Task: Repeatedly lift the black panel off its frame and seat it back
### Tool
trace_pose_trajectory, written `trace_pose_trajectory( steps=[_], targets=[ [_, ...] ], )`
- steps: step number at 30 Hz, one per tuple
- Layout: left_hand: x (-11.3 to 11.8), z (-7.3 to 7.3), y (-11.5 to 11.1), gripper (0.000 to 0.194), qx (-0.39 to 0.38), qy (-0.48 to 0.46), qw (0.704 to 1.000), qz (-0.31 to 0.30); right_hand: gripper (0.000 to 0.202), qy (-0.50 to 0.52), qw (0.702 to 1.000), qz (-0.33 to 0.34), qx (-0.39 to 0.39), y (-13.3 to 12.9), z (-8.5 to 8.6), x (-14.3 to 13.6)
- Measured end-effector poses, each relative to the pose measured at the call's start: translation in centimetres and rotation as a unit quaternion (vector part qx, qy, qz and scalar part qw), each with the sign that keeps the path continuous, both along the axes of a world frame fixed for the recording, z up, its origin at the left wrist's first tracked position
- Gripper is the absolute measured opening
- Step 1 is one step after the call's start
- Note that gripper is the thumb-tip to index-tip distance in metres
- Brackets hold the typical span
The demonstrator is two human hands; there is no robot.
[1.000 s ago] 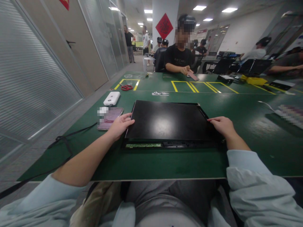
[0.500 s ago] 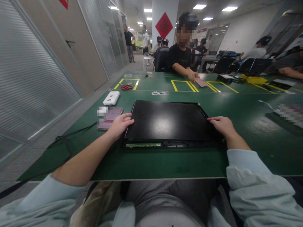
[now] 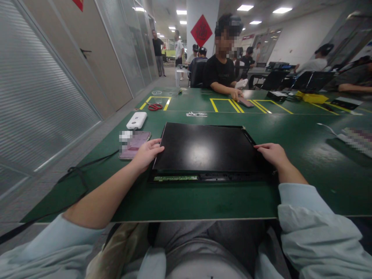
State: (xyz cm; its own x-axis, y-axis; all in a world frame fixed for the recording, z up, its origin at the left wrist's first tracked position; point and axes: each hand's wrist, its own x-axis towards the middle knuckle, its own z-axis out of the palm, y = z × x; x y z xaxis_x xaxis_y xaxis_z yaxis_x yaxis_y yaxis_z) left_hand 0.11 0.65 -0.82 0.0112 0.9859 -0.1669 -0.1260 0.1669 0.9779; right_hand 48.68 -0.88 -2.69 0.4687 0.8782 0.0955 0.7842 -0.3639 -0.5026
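Over the green counter (image 3: 203, 201), the black panel (image 3: 203, 147) is flanked — left edge clamped by left fingers (image 3: 157, 150), right side bordered by right fingers (image 3: 264, 147) — whose closure cannot be told.

bright ceiling lights (image 3: 245, 7) above a pale pillar (image 3: 210, 14), beige door (image 3: 107, 58) and grey floor (image 3: 106, 130)

At about one o'clock from the black LCD panel (image 3: 200, 141), the pinkish smartphone (image 3: 246, 102), held tilted a second ago, has moved toward four or five o'clock and now lies on the table (image 3: 302, 166). The co-worker's right hand (image 3: 236, 94) has followed it to its ten-o'clock end. A white object (image 3: 241, 83), too small to identify, has appeared in the co-worker's other hand.
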Motion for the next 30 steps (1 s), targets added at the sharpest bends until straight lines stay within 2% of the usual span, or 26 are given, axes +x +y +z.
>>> trace_pose_trajectory(
  steps=[6,12,15,19,24,30],
  targets=[
    [-0.3,-0.4,0.1,0.057,0.01,0.012,1.0,-0.017,0.032,0.01,0.999,0.022,0.023,0.4,-0.7,0.5],
    [-0.7,-0.9,0.3,0.058,0.053,0.044,0.997,-0.027,0.029,0.029,0.999,0.029,0.015,0.4,-0.6,0.3],
    [-1.1,-1.2,0.5,0.055,0.108,0.115,0.987,-0.027,0.029,0.045,0.998,0.028,0.018,0.2,-0.4,0.0],
    [-1.9,-2.0,1.2,0.05,0.161,0.249,0.955,-0.007,0.027,0.071,0.997,0.019,0.026,0.1,-0.2,-0.3],
    [-2.4,-3.2,1.8,0.053,0.163,0.304,0.938,-0.023,0.029,0.123,0.992,0.001,0.032,0.0,-0.2,-0.5],
    [-2.6,-3.0,1.6,0.049,0.151,0.345,0.925,-0.046,0.033,0.16,0.986,0.001,0.04,-0.2,-0.1,-0.6]
  ],
)
